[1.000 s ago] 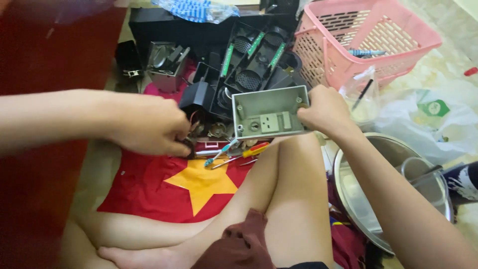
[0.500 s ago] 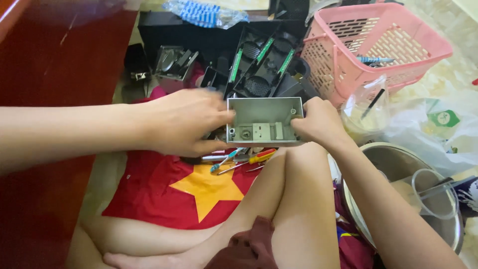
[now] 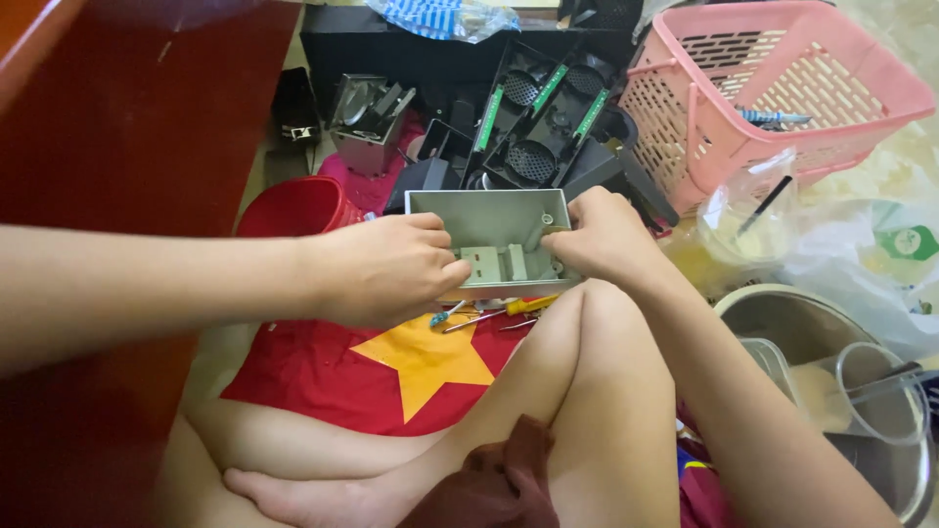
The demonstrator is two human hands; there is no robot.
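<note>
Holding a grey box [image 3: 494, 240] open side up, left hand [image 3: 386, 269] grasps its left end, right hand [image 3: 602, 235] grips its right end. Box sits just above the knee [image 3: 577, 323]; screwdrivers [image 3: 489, 313] below box, pink basket [image 3: 773, 88] up right.

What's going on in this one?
A person seated on the floor holds an open grey box with both hands: left hand on its left end, right hand on its right. Screwdrivers lie beneath it on a red cloth. A pink basket stands to the right.
</note>
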